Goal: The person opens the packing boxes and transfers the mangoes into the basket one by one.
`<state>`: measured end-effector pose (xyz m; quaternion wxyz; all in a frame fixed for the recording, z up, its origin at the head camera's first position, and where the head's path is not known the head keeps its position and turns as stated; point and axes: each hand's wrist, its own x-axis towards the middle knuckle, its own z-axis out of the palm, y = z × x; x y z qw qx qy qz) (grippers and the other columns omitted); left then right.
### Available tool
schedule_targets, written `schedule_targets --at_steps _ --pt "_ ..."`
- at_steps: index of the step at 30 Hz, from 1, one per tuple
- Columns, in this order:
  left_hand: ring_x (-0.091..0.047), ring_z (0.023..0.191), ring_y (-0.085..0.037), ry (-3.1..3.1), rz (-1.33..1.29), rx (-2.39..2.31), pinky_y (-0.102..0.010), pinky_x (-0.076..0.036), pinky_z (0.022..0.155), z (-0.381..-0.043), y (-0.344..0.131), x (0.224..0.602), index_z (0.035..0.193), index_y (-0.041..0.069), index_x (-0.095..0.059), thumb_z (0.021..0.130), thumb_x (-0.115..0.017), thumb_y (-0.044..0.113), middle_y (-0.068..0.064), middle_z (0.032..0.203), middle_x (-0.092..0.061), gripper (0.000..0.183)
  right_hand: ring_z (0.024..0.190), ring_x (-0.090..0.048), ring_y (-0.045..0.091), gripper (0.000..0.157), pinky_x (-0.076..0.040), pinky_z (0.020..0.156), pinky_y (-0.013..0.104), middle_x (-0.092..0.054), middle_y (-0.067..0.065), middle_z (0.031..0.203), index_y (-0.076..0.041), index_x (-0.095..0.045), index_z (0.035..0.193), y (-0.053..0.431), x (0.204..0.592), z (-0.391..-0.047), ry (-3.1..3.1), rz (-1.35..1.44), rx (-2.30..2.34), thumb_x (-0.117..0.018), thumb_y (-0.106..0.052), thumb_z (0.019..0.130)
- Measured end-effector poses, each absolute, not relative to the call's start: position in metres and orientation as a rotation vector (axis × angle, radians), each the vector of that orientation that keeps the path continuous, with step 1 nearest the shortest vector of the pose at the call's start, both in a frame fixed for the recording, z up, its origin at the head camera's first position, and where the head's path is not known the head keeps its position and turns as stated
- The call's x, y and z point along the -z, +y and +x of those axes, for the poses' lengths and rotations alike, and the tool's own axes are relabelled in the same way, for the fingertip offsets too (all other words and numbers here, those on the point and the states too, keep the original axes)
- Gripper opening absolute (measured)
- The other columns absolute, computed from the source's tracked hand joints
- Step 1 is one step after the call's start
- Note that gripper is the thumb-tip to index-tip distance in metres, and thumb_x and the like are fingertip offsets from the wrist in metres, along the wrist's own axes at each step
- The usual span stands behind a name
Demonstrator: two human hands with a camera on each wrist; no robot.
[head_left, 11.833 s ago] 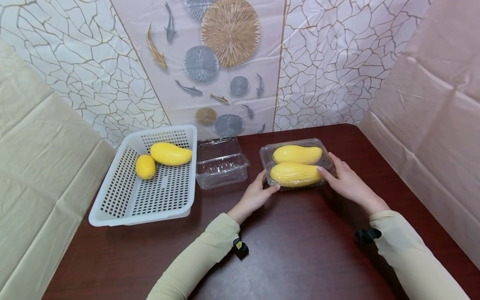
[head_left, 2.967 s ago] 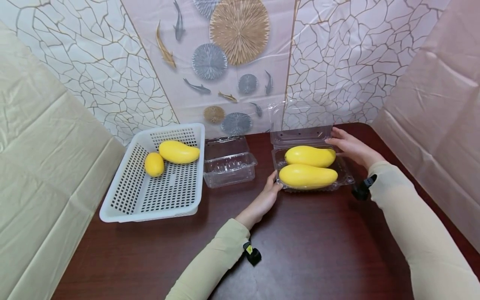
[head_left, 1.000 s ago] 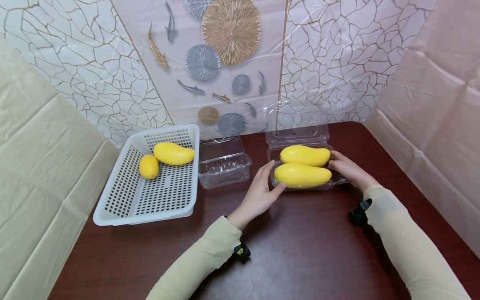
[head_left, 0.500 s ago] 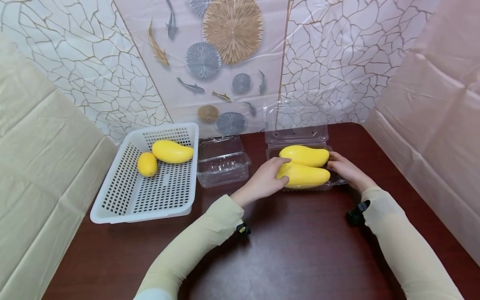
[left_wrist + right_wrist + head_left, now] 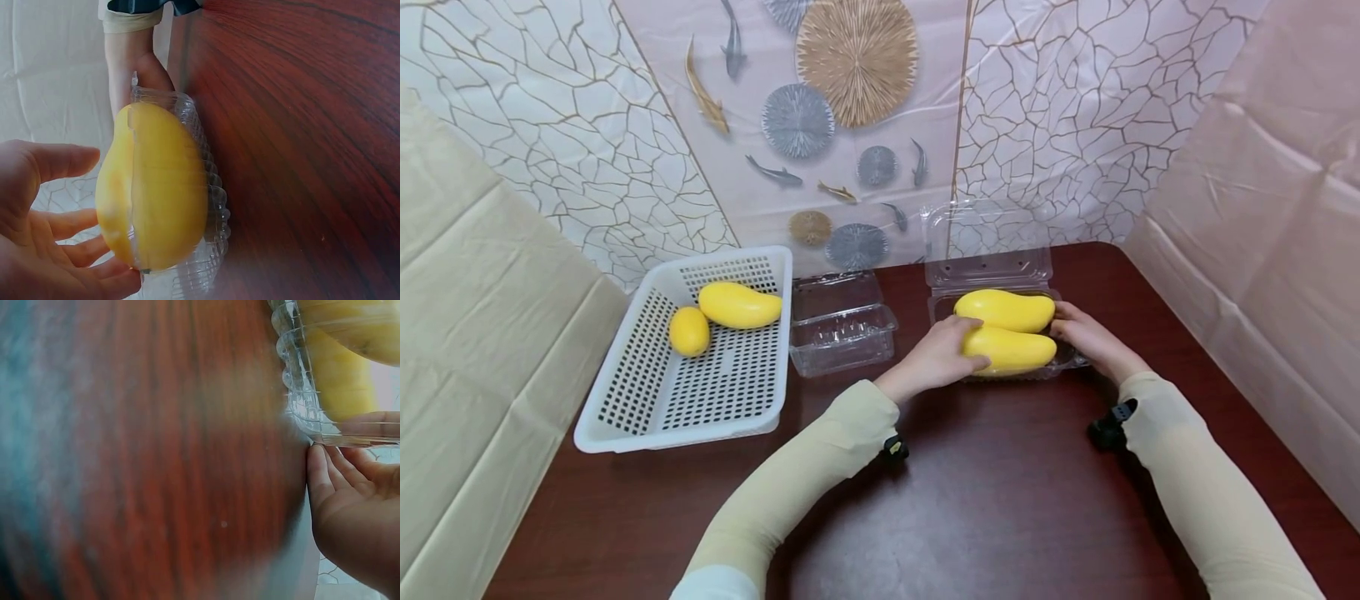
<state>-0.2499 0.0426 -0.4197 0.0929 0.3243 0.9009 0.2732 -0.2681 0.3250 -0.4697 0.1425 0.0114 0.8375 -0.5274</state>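
Observation:
Two yellow mangoes lie side by side in a clear plastic clamshell container, its lid (image 5: 988, 242) standing up at the back. My left hand (image 5: 936, 358) spans the left end of the front mango (image 5: 1018, 352), fingers on its far side and thumb on its near side. From the left wrist view, the thumb (image 5: 69, 161) shows right beside the mango (image 5: 165, 187). The rear mango (image 5: 1007, 311) lies just behind. My right hand (image 5: 1086, 333) holds the container's right end; the right wrist view has its fingertips at the clear wall (image 5: 300, 394).
At left stands a white perforated basket (image 5: 677, 440) holding a long mango (image 5: 737, 305) and a smaller, rounder yellow fruit (image 5: 689, 332). A second clear clamshell container (image 5: 842, 342), lid open, sits between the basket and my left hand. Cloth-covered walls enclose the dark wooden table (image 5: 970, 500).
The container's lid, closed over the mangoes at first, is now up. My left hand has gone from the container's left edge onto the front mango; my right hand has come down from the lid.

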Motion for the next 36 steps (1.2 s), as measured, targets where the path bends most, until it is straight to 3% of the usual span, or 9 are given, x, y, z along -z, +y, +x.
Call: schedule_targets --at_steps 11,20,28,36 --pt "-0.043 0.134 -0.028 2.68 0.857 -0.75 -0.036 -0.043 0.104 -0.251 0.054 0.426 0.154 0.012 -0.04 0.09 -0.073 0.045 -0.013 0.156 -0.034 0.079 0.143 -0.024 0.046 0.066 -0.022 0.115 0.06 -0.014 0.033 0.16 0.007 -0.003 0.158 0.326 0.473 -0.27 2.419 0.048 1.514 -0.033 -0.009 0.102" --pt "-0.048 0.127 -0.027 2.706 0.861 -0.744 -0.036 -0.045 0.098 -0.253 0.058 0.43 0.153 0.015 -0.042 0.088 -0.073 0.054 -0.011 0.146 -0.038 0.082 0.142 -0.024 0.046 0.067 -0.023 0.115 0.06 -0.015 0.032 0.16 0.006 -0.002 0.158 0.325 0.47 -0.269 2.425 0.055 1.499 -0.035 -0.01 0.102" --pt "-0.048 0.126 -0.027 2.659 0.909 -0.843 -0.034 -0.044 0.099 -0.258 0.055 0.43 0.149 0.013 -0.047 0.088 -0.075 0.05 -0.014 0.147 -0.037 0.077 0.139 -0.027 0.043 0.068 -0.026 0.112 0.058 -0.015 0.031 0.16 0.004 -0.003 0.159 0.326 0.471 -0.269 2.436 0.06 1.497 -0.035 -0.011 0.101" --pt "-0.053 0.115 -0.02 2.666 0.953 -0.866 -0.03 -0.045 0.094 -0.262 0.055 0.435 0.147 0.013 -0.05 0.089 -0.075 0.049 -0.01 0.137 -0.044 0.073 0.137 -0.028 0.042 0.067 -0.027 0.11 0.057 -0.016 0.031 0.16 0.004 -0.004 0.159 0.327 0.471 -0.268 2.421 0.054 1.528 -0.035 -0.011 0.101"
